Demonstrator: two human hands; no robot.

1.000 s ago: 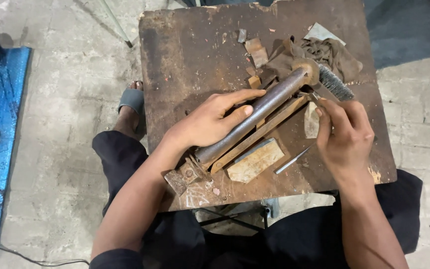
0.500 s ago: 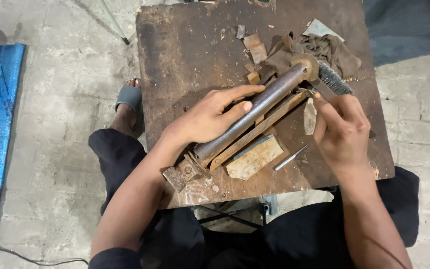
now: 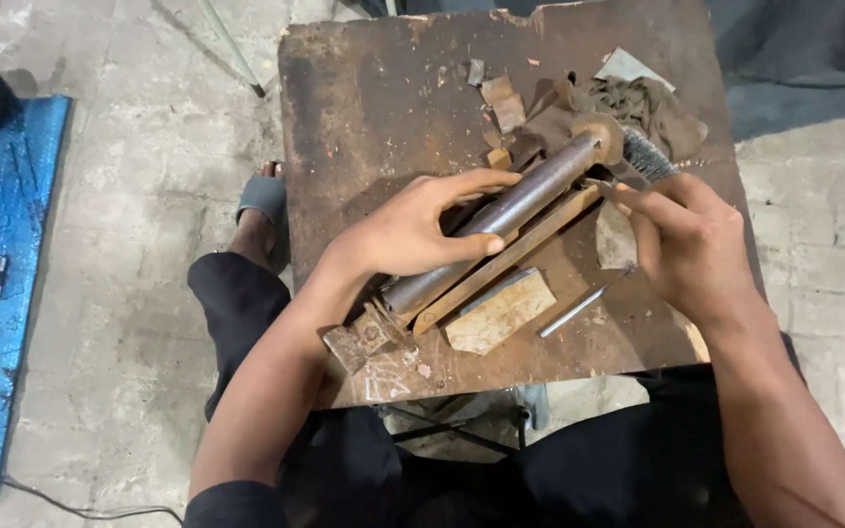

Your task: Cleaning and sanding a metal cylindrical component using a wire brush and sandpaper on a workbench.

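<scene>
Your left hand (image 3: 413, 230) clamps rusty rod (image 3: 501, 220) on table (image 3: 374, 108). Right hand (image 3: 691, 244) pinches wire brush (image 3: 643, 156) at rod end. Rod probably heavy, stiff, rolls; hold at middle.

A worn, rust-brown surface (image 3: 364, 108) carries the work. Across it lies a long metal rod (image 3: 530, 196) running diagonally, with a flat rusty bar (image 3: 511, 256) just beside it. Near the front edge sit a flat pale block (image 3: 499, 311) and a thin metal pin (image 3: 571, 311). At the back lie a crumpled dark rag (image 3: 652, 108), a wire brush (image 3: 645, 154) and small scraps (image 3: 506, 103).
</scene>
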